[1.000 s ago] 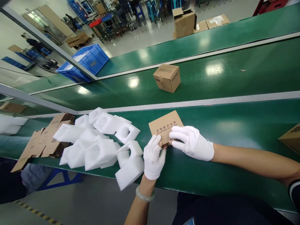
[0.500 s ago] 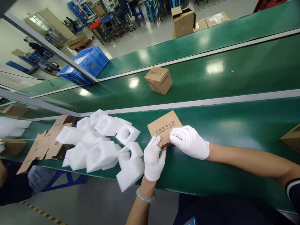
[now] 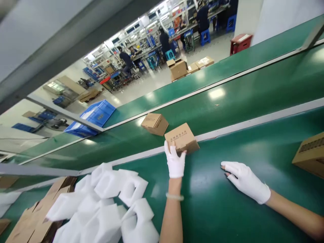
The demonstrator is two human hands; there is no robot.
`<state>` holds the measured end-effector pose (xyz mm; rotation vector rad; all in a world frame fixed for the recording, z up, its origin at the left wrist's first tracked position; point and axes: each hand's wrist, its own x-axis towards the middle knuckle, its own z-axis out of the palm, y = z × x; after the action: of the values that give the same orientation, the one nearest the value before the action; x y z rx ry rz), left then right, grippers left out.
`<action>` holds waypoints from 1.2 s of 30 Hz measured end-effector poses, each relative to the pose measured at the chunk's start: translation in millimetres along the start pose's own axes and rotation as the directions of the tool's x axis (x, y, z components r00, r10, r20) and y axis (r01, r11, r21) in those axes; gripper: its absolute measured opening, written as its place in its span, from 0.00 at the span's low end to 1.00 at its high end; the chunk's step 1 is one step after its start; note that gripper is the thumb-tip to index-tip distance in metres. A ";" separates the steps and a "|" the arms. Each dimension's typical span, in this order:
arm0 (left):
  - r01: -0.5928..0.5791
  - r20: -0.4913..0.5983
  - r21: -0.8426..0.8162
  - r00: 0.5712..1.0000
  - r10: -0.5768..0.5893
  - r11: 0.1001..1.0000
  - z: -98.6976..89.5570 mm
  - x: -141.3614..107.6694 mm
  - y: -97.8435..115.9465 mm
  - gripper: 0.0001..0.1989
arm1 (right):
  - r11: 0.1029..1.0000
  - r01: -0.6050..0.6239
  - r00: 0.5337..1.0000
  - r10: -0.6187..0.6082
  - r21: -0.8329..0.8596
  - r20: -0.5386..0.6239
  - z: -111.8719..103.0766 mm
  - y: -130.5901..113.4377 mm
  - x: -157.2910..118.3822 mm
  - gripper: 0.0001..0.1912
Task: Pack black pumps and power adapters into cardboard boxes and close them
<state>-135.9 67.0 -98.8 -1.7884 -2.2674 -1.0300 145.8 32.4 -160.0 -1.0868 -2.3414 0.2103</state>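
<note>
My left hand, in a white glove with bare fingertips, grips the near side of a closed brown cardboard box printed "Brushless DC pump". The box is held over the pale rail between the work surface and the belt behind it. Just to its left, a second cardboard box of the same kind sits on that belt. My right hand, gloved too, hovers over the green work surface with its fingers apart and nothing in them. White foam inserts with round holes are heaped left of my left arm.
Flattened cardboard boxes lie at the lower left. Another cardboard box stands at the right edge. A blue crate rests beyond the belt, by a metal frame post. People sit at benches in the background.
My left hand has carried the box forward to the rail. My right hand has let go of it and moved right. The view has tilted upward.
</note>
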 end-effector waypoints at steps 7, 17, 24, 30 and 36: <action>-0.043 -0.077 0.071 0.996 0.049 0.997 63.1 87.8 44.8 0.34 | 0.992 -0.024 0.998 0.016 0.127 0.065 -7.3 -7.8 11.7 0.14; -0.309 0.352 0.100 0.900 0.257 0.946 68.1 -22.6 38.4 0.28 | 0.996 0.089 0.996 -0.089 -0.018 0.009 -89.1 -15.8 19.3 0.03; -0.317 0.359 0.203 0.904 0.231 0.926 56.9 -43.6 29.9 0.29 | 0.739 -0.529 0.838 0.378 -0.418 -0.392 -221.0 9.7 -50.3 0.15; -0.339 0.357 0.120 0.892 0.278 0.933 50.0 -68.1 15.3 0.25 | 0.684 -0.551 0.799 0.598 -0.478 -0.066 -180.9 18.9 -46.0 0.10; -0.211 0.279 0.107 0.944 0.174 0.972 -16.3 -127.0 6.9 0.22 | 0.984 -0.124 0.992 0.121 -0.131 -0.030 -125.0 -48.3 14.3 0.06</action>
<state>-95.0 -47.3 -139.9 -2.1497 -2.1782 -0.6165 173.6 0.6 -32.1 -1.2927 -2.2982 0.0879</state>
